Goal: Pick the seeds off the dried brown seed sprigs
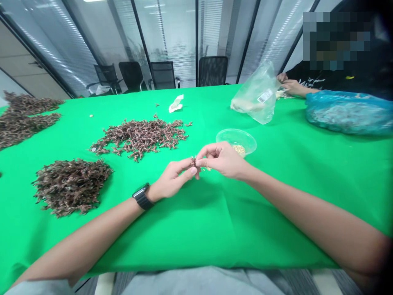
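Observation:
My left hand [176, 177], with a dark watch on its wrist, pinches a small reddish-brown dried piece [193, 162] between thumb and fingers. My right hand [223, 159] meets it from the right, its thumb and index fingertip closed at the same piece. Behind my right hand stands a clear round bowl [251, 144] holding small yellowish grains [239, 149]. A few loose grains [208, 169] lie on the green cloth just below my right fingers. Beyond my left hand spreads a loose pile of brown dried pieces [144, 135].
A denser brown pile [73, 184] sits at the left, more piles [24, 121] at the far left. A white scrap [176, 104], a clear plastic bag [258, 96] and a blue bag [346, 112] lie farther back. A person [334, 78] works at the back right.

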A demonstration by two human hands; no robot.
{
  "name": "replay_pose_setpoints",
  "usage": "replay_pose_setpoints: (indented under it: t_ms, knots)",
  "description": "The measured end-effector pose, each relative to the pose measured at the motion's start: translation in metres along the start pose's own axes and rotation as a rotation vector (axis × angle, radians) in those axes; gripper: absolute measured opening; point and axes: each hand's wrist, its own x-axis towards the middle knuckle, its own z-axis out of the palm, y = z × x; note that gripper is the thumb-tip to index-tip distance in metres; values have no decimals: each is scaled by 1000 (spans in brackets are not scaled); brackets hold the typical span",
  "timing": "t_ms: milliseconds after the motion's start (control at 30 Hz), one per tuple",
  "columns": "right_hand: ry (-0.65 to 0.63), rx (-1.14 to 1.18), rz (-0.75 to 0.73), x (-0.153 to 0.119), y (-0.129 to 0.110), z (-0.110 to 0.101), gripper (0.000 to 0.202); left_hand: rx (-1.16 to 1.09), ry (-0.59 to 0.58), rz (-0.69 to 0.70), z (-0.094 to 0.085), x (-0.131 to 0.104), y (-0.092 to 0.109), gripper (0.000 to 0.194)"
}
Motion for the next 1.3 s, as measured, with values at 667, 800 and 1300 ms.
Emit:
replay_pose_setpoints:
  t_ms: [667, 800, 1300]
  knots:
    - [223, -372, -554, -8, 8, 10, 16, -145, -4, -34, 6, -1, 2, 36]
    - [202, -226, -188, -10, 4, 18, 15, 105, 37, 3, 2, 0, -2, 36]
    - [-59, 328, 364, -4, -7, 12, 31, 502, 6, 202, -10, 3, -16, 25]
